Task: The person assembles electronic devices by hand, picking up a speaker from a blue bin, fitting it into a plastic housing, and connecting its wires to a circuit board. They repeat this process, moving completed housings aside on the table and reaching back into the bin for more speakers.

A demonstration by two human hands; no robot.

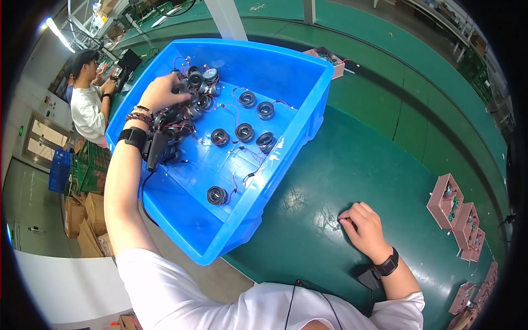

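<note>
My left hand reaches into a large blue plastic bin. Its thumb and fingers close around a small round black speaker, blurred by motion, at the edge of a heap. That heap of speakers, with thin red and black wires, fills the bin's left side. Several more lie apart on the bin floor, among them one speaker near the front and another in the middle. My right hand rests on the green table, fingers curled in and nothing visible in them.
Pink open boxes with green circuit boards stand along the table's right side. Another pink box sits behind the bin's far right corner. At the left, a person in white works at a bench, near green crates and cardboard boxes.
</note>
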